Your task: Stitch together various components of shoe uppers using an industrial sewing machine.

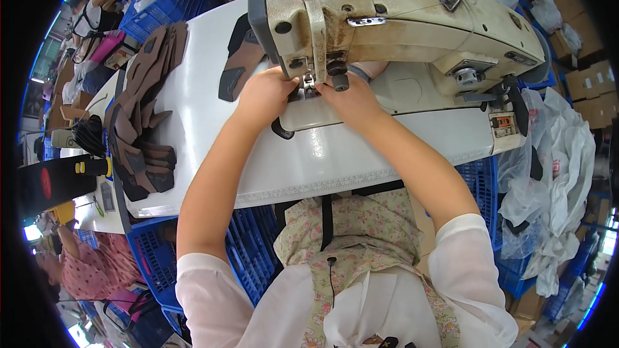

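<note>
Both my hands are at the needle area of an off-white industrial sewing machine (400,32), one on each side of the presser foot (309,85). My left hand (265,93) is closed, its thumb tip close to the foot. My right hand (353,98) is closed too, its thumb near the foot's right side. What the fingers press on is mostly hidden by the hands and the machine head. Just beyond my left hand, brown shoe-upper-like pieces with black ends (242,67) lie on the white table (316,161).
A long overlapping pile of brown and black pieces (138,113) lies at the table's left. Blue crates (248,245) stand below and behind the table. Clear plastic bags (548,167) hang at the right. Another person in pink (106,264) sits at the far left.
</note>
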Demonstrator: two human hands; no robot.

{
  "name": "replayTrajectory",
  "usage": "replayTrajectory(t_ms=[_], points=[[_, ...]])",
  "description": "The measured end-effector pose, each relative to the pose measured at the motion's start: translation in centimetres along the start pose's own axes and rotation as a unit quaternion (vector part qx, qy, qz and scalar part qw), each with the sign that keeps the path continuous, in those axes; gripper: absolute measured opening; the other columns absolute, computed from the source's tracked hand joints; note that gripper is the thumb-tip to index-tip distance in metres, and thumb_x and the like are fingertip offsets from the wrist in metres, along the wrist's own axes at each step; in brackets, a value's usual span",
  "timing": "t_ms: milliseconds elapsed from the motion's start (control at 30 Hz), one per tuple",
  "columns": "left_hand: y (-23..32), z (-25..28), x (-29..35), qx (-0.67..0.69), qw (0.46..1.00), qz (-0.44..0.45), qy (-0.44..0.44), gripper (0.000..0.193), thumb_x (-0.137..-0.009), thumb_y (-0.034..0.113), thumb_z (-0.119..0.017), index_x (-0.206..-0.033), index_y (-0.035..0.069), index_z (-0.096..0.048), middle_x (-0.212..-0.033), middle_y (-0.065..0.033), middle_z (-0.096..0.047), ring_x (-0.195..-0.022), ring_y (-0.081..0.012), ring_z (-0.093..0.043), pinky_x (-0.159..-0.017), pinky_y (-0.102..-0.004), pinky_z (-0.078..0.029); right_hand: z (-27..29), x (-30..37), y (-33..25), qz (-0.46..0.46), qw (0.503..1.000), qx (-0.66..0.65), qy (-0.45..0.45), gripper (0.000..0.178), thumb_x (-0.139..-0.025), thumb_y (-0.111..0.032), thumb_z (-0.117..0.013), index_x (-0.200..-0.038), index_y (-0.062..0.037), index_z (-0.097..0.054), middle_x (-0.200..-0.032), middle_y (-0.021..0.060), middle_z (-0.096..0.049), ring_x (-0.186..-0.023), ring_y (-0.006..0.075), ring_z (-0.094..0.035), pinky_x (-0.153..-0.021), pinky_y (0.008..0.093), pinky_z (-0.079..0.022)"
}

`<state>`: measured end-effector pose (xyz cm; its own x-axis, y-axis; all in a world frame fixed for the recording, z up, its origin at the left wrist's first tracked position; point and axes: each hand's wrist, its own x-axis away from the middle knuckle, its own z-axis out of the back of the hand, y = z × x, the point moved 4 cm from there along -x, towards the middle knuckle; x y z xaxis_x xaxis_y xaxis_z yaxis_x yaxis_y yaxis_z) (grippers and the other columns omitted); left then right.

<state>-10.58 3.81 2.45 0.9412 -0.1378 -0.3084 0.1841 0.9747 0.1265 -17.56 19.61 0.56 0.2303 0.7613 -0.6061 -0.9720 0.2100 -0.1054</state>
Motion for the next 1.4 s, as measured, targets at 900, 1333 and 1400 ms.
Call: replayTrajectory(t_ms=[900, 1333, 1400], points=[[-0.60, -0.77, 0.43, -0.005, 1.000, 0.012, 0.004, 0.021, -0.079, 0.006, -0.063, -0.095, 0.011, -0.074, -0.098, -0.0054, -0.066, -0.091, -0.0253, -0.066, -0.073, -0.0377, -0.055, -0.65, 0.10, 0.10, -0.059, 0.998, -0.032, 0.008, 0.018, -0.070, -0.008, -0.062, -0.088, -0.0069, -0.065, -0.090, 0.0073, -0.063, -0.094, 0.0258, -0.061, -0.078, 0.0364, -0.054], [-0.19, -0.50, 0.29, -0.025, 1.000, 0.004, -0.001, 0.019, -0.081, 0.008, -0.063, -0.097, 0.011, -0.074, -0.096, -0.0048, -0.066, -0.092, -0.0249, -0.066, -0.073, -0.0377, -0.055, -0.57, 0.12, 0.23, -0.039, 0.999, -0.008, 0.013, 0.015, -0.070, -0.009, -0.061, -0.084, -0.0075, -0.065, -0.088, 0.0069, -0.062, -0.093, 0.0264, -0.061, -0.080, 0.0369, -0.054], [-0.12, -0.37, 0.32, -0.027, 1.000, 0.003, 0.004, 0.020, -0.081, 0.008, -0.063, -0.097, 0.011, -0.074, -0.096, -0.0048, -0.066, -0.092, -0.0250, -0.065, -0.073, -0.0377, -0.055, -0.53, 0.20, 0.22, -0.039, 0.999, -0.018, 0.005, 0.016, -0.070, -0.010, -0.061, -0.085, -0.0077, -0.065, -0.088, 0.0069, -0.062, -0.093, 0.0264, -0.061, -0.079, 0.0371, -0.054]])
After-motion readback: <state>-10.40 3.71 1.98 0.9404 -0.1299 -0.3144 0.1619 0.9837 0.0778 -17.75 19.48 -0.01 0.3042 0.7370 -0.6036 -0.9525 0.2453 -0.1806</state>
